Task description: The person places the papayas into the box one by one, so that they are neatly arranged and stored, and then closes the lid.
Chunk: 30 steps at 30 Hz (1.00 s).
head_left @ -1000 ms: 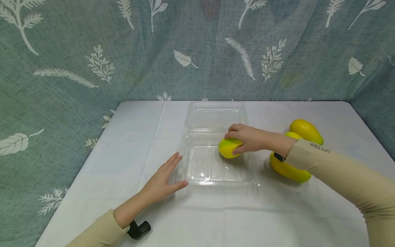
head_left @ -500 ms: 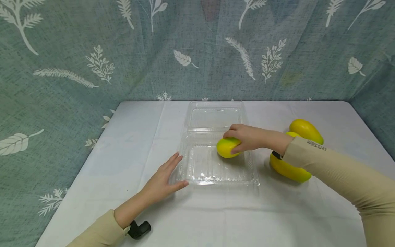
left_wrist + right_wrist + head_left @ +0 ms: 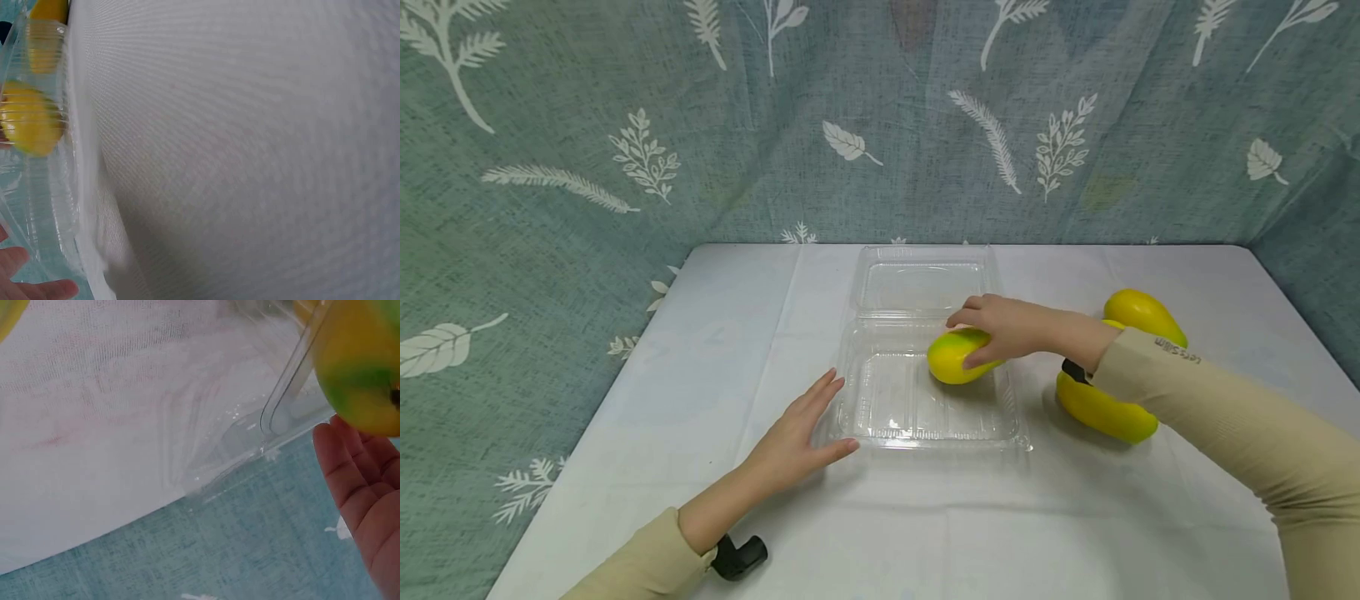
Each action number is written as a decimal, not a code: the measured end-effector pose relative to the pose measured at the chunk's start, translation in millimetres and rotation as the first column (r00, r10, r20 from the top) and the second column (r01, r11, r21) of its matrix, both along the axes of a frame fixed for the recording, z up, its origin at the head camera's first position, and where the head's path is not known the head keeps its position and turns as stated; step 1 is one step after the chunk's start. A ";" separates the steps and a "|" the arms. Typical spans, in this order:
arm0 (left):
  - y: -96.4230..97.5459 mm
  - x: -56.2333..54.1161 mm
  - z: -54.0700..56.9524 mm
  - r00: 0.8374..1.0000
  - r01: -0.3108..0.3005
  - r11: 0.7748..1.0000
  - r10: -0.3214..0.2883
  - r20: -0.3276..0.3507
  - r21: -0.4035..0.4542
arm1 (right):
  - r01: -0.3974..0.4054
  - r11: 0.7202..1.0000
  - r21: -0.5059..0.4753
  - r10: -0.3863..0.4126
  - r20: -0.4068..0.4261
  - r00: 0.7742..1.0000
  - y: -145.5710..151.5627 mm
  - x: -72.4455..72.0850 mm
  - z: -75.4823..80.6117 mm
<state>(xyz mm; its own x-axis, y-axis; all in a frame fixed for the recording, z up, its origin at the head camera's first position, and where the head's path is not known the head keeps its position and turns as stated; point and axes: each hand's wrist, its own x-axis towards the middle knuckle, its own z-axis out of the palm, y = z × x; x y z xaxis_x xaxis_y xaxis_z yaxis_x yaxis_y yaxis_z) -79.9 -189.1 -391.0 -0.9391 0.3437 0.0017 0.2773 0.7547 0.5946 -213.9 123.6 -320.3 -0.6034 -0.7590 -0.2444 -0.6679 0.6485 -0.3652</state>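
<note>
A yellow-green mango [image 3: 951, 363] lies in the right part of a clear plastic clamshell container [image 3: 880, 400], whose lid [image 3: 925, 285] is folded back flat. Over the mango is my right hand [image 3: 1018, 327], its thumb beside the fruit and its fingers lifted just off the top. In the right wrist view those fingers [image 3: 344, 469] look fairly straight near the mango's stem end [image 3: 356, 381]. My left hand [image 3: 790, 446] has its fingers spread at the container's left front edge. The left wrist view shows the mango [image 3: 31, 122] through the clear wall.
To the right, more yellow mangoes lie on the white-clothed table [image 3: 925, 533]: one mango [image 3: 1142, 317] at the back, another mango [image 3: 1105, 408] partly under my right forearm, and one mostly hidden between. A leaf-patterned green curtain [image 3: 902, 192] stands behind the table.
The right hand shifted slightly left with the mango, then its fingers lifted and loosened, and more of the mango shows. The left hand has stayed in place.
</note>
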 end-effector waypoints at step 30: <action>1.0 -1.5 0.6 0.999 0.009 1.000 -0.009 -0.034 -0.002 | 0.186 0.964 -0.188 -0.204 -0.079 0.976 77.0 42.3 32.0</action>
